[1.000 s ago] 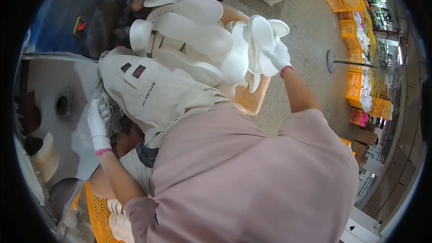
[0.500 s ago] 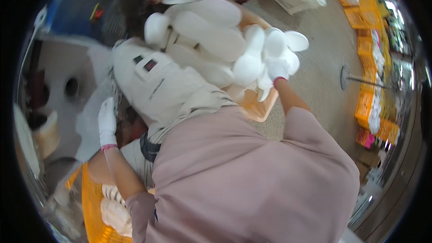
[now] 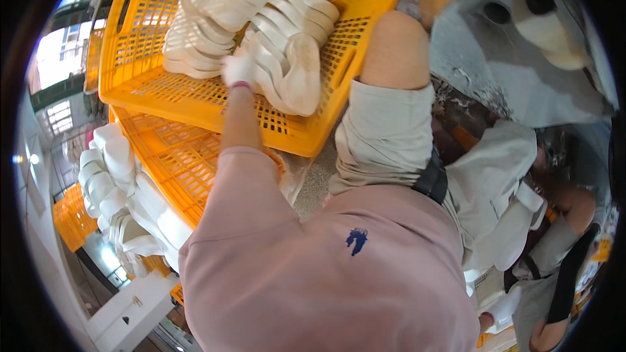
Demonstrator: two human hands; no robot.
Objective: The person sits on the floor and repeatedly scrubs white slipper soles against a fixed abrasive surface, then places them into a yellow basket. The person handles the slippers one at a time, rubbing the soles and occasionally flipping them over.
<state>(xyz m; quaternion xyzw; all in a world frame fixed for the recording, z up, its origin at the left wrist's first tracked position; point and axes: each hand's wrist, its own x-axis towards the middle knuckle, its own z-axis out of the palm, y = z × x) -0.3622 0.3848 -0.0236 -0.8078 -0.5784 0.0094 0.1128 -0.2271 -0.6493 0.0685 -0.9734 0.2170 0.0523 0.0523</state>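
A yellow basket (image 3: 176,109) has white shoe soles (image 3: 303,72) stacked inside. The left hand (image 3: 240,70) is in there by them, too blurry to tell its grip. Far right, the right hand (image 3: 504,304) looks small; I can't tell its grip either.

White glove (image 3: 238,69) with pink cuff (image 3: 241,85) on the left hand (image 3: 240,72), off-white shoe soles (image 3: 304,68) beside the grip, yellow grid-patterned crate (image 3: 153,103) around it, orange grid-patterned crate (image 3: 171,156) nearer the body, dusty-pink shirt (image 3: 293,293)
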